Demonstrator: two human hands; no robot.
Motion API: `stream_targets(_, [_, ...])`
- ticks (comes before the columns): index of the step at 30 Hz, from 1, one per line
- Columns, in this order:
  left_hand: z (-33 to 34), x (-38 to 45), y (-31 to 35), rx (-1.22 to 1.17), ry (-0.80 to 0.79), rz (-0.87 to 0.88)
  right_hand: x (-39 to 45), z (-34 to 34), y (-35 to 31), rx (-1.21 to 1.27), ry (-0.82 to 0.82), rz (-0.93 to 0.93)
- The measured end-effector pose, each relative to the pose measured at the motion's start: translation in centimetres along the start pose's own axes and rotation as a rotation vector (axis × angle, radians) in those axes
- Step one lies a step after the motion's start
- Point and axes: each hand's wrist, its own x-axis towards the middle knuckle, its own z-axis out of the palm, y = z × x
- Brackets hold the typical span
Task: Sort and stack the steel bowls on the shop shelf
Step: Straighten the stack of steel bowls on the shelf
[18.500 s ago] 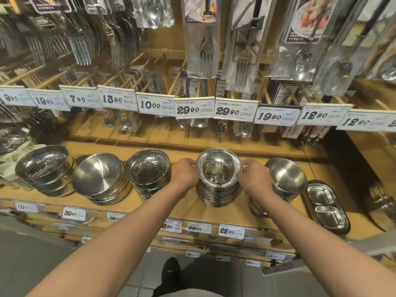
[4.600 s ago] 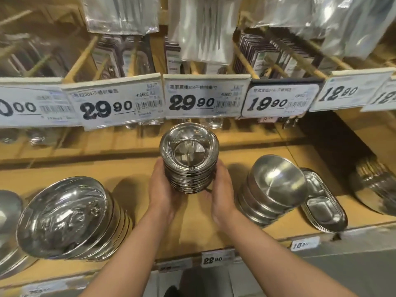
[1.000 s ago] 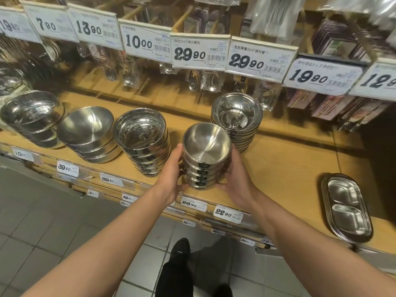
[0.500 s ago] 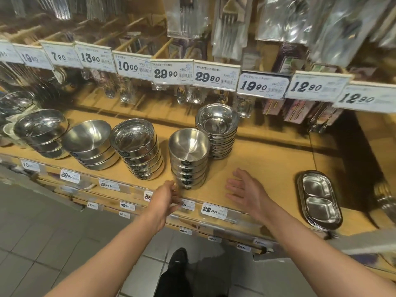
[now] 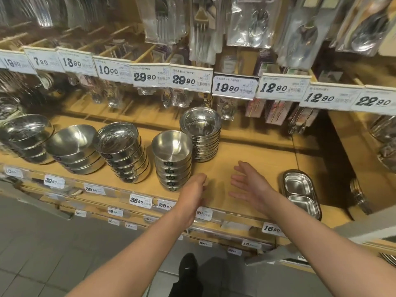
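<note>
Overhead, price tags [image 5: 234,87]; wooden shelf [image 5: 252,153].

Your bare left hand [image 5: 191,195] and bare right hand [image 5: 249,187] were both held out in front of you, empty, fingers spread loose, palms turned toward each other.

A shop's kitchenware aisle: white price tags [image 5: 234,88] run across mid-frame, packaged cutlery [image 5: 202,28] hangs along the top, and stacked steel bowls [image 5: 172,161] fill the wooden shelf [image 5: 257,155] below.
</note>
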Motion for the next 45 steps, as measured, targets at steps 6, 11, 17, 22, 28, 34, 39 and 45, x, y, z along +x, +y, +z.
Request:
stream_targets(6, [3.3, 4.4, 0.4, -0.003, 0.039, 0.103, 3.8, 0.4, -2.7, 0.002, 0.054, -0.021])
stream_targets(11, [4.7, 7.5, 0.7, -0.056, 0.145, 0.174, 6.9, 1.6, -3.7, -0.035, 0.036, 0.011])
stream_targets(17, [5.3, 10.9, 0.4, -0.018, 0.314, 0.311, 11.9, 2.6, -4.3, -0.02, -0.012, -0.006])
stream_targets(22, [5.2, 13.5, -0.2, -0.05, 0.446, 0.415, 15.6, 3.4, -4.5, -0.051, -0.161, -0.042])
stream_targets(28, [5.2, 14.3, -0.8, -0.056, 0.488, 0.485, 17.2, 3.8, -4.6, 0.028, -0.2, -0.041])
stream_targets(34, [6.5, 12.2, -1.3, -0.049, 0.432, 0.5, 15.7, 3.2, -4.7, 0.059, -0.188, -0.024])
stream_targets(39, [7.9, 10.8, -1.8, -0.048, 0.371, 0.469, 14.2, 2.2, -4.4, 0.045, -0.147, -0.039])
stream_targets(45, [6.8, 10.8, -2.5, 0.012, 0.372, 0.473, 13.6, 1.1, -4.5, -0.008, -0.125, -0.072])
